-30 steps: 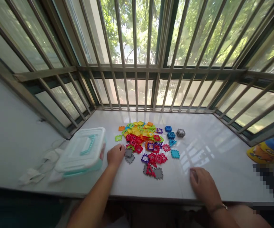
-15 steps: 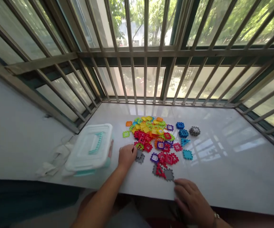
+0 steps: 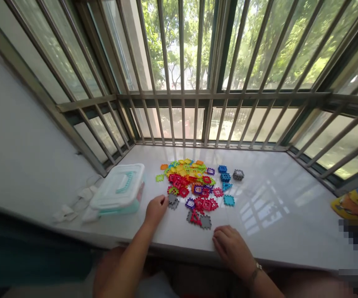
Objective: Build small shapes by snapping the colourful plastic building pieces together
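Observation:
My left hand [image 3: 156,210] rests on the white surface with its fingers curled in, right beside two overlapping grey interlocking tiles [image 3: 173,201]. No piece shows inside it. My right hand [image 3: 231,246] lies near the front edge, fingers bent and together, with nothing visible in them. Close to its fingertips is a flat grey square tile [image 3: 206,222], next to a red triangle piece [image 3: 194,217]. Between and beyond the hands spreads a pile of toothed plastic building tiles: red tiles [image 3: 176,180], yellow tiles [image 3: 182,169] and a purple window tile [image 3: 190,203].
A lidded pale green box [image 3: 120,188] stands at left, with crumpled white material [image 3: 69,213] beside it. Blue tiles [image 3: 225,177], a turquoise tile [image 3: 229,200] and a grey stack [image 3: 238,174] sit right of the pile. A yellow and blue object [image 3: 355,200] is far right. Barred windows enclose the surface.
The camera view has tilted up and turned right, so everything shifts left. My left hand has drawn slightly back from the red and green pieces. The tiles appear to lie as before.

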